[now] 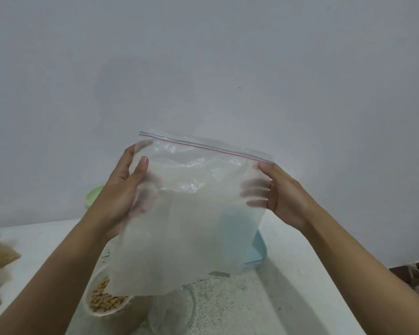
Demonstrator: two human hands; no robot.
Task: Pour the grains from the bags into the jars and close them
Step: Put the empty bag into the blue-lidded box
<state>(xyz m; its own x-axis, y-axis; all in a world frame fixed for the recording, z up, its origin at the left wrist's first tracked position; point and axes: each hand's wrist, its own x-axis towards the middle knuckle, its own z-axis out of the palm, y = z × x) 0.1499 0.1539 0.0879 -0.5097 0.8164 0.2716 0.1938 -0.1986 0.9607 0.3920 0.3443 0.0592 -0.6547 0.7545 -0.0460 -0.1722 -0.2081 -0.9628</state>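
Zip bag [191,213] held aloft over the table [295,298], left hand [121,189] and right hand [286,197] each gripping one side edge. Its seal [203,147] looks closed; contents unclear. A jar of tan grains [104,301] stands below. Likely step: readying a pour; next, part the seal, tilt the bag over a jar

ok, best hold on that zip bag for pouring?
Take the zip bag by its upper side edges, just under the red zip line, one hand from each side, as the left hand and right hand grip now. The film hangs limp; holding high probably keeps the mouth taut.
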